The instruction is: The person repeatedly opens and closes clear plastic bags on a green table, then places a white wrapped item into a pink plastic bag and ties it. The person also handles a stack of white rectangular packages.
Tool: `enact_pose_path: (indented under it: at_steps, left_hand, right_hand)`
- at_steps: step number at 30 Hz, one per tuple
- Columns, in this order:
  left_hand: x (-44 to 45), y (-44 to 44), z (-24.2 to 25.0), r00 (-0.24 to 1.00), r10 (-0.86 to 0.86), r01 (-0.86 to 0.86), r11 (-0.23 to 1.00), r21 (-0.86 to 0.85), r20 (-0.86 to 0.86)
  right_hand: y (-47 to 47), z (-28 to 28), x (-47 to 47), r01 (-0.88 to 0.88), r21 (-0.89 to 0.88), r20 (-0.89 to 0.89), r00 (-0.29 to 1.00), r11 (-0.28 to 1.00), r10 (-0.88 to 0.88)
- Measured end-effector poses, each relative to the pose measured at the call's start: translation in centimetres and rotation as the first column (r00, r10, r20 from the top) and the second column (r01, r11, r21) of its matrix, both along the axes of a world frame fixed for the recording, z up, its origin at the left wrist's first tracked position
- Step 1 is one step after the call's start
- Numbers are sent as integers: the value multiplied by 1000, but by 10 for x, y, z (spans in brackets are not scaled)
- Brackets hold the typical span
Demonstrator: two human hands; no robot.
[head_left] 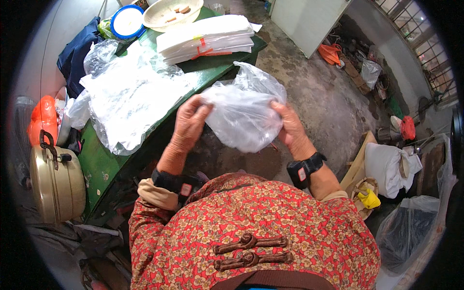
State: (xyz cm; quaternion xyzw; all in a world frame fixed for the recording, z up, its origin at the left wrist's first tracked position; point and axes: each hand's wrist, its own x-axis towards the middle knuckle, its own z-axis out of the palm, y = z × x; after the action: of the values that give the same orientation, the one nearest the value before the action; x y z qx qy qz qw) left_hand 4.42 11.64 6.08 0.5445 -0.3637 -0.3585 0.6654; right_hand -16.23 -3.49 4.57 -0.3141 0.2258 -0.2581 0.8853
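Note:
A translucent plastic bag (243, 116) hangs in the air between my two hands, beyond the table's edge and above the floor. My left hand (192, 119) pinches its left side between thumb and fingers. On the other side my right hand (291, 127) grips the bag's right edge, the fingers partly hidden behind the film. The upper part of the bag stands up loosely, and whether anything is inside I cannot tell. Left of the bag, white and clear plastic sheeting (127, 98) lies crumpled on the green table (99, 159).
A stack of folded white bags (210, 38) tied with red ribbon lies at the table's far end. Behind it sit a cream basket (156, 18) and a blue-rimmed lid (127, 21). A metal pot (58, 185) stands at left. At right are a white sack (384, 168) and a door (308, 21).

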Motion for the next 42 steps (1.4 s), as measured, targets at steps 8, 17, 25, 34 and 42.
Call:
enact_pose_path:
  at_steps: [8, 17, 25, 34, 42]
  left_hand:
    - [29, 23, 2, 937, 171, -165, 985, 45, -303]
    - [31, 16, 22, 803, 264, -326, 945, -23, -535]
    - [-8, -4, 24, 789, 166, -203, 979, 5, -592]
    - [65, 15, -18, 657, 300, -391, 920, 28, -692]
    - [64, 16, -27, 360, -322, 74, 945, -318, -875]
  right_hand:
    - [-52, -57, -38, 333, 43, -70, 942, 942, -329]
    - [-62, -29, -58, 478, -590, -115, 748, 651, -654]
    - [-9, -23, 8, -313, -949, -287, 910, -42, -301]
    - [-35, -24, -8, 166, -455, -210, 935, 875, -286]
    - [-17, -24, -24, -398, -708, -577, 802, 583, -153]
